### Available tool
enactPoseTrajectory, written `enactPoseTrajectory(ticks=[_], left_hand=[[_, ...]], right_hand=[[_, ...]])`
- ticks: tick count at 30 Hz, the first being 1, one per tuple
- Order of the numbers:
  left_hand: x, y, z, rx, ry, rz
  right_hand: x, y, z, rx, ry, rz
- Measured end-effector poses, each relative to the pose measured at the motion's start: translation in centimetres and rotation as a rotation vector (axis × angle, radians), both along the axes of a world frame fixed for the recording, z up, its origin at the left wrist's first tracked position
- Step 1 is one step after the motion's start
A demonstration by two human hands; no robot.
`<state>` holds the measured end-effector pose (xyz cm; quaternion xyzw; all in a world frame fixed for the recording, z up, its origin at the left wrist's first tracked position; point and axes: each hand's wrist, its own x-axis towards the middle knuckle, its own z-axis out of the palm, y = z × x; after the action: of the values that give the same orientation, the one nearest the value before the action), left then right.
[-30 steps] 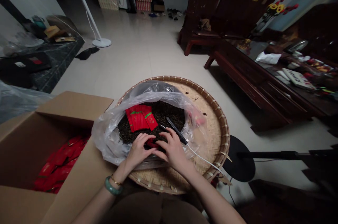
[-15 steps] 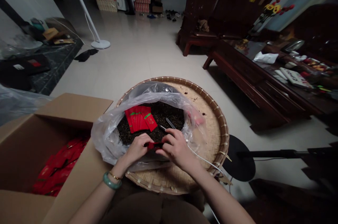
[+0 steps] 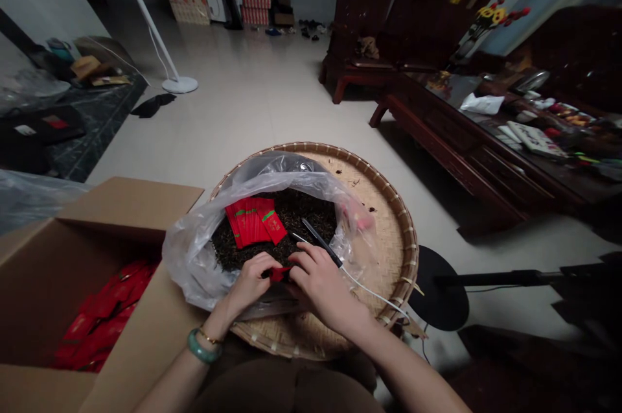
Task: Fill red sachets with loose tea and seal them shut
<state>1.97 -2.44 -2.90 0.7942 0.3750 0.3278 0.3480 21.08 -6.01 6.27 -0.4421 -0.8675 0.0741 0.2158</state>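
Now R hand (image 3: 321, 280), at red pkt (image 3: 278, 274), hides less of blk tool (image 3: 322, 243).

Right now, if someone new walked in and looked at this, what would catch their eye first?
Probably the fanned red packets, vivid against the dark loose leaves inside the clear plastic bag on the round woven tray. Next, perhaps, the open cardboard box to the left, with more red packets heaped inside.
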Motion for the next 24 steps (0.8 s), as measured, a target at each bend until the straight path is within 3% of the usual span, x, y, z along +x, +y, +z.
enactPoseTrajectory(ticks=[3,11,18,21,24], left_hand=[[0.0,-0.1,0.0,-0.023,-0.030,0.007],[0.3,-0.5,0.5,-0.037,-0.054,-0.021],[0.1,-0.7,0.7,-0.020,-0.126,-0.027],[0.2,-0.8,1.4,-0.062,-0.128,-0.037],[0.5,-1.1,2.3,-0.243,-0.055,-0.043]], right_hand=[[0.1,-0.3,0.5,0.030,0.036,0.006],[-0.1,-0.1,-0.5,0.012,0.006,0.009],[1.2,-0.8,1.6,-0.213,0.211,0.027],[1.2,-1.0,0.7,-0.223,0.241,0.047],[1.0,-0.6,-0.6,-0.255,0.398,0.039]])
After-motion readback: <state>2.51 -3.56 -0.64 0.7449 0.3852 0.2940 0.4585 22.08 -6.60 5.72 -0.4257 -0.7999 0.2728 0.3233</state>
